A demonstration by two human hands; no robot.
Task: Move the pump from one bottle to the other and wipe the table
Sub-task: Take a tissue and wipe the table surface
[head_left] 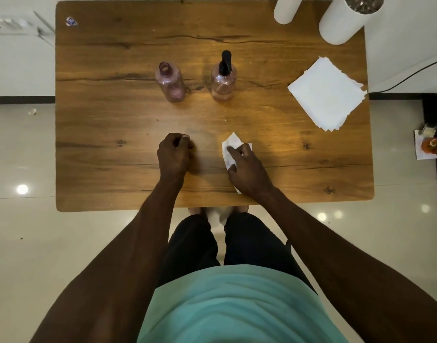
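Pump point(225, 61) sits in bottle point(223, 82) beyond right hand point(247, 167), which presses a tissue point(231, 147) flat, wiping; left hand point(174, 154) fisted, empty.

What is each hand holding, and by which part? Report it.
The right hand presses a tissue flat on the table, fingers across its middle. The left hand is a closed fist; whether it holds anything cannot be told.

we're in a loose teal tee point(237, 305) | dark shorts point(195, 246) | forearms bare, no sleeves down there | bare feet point(195, 210) poking out below
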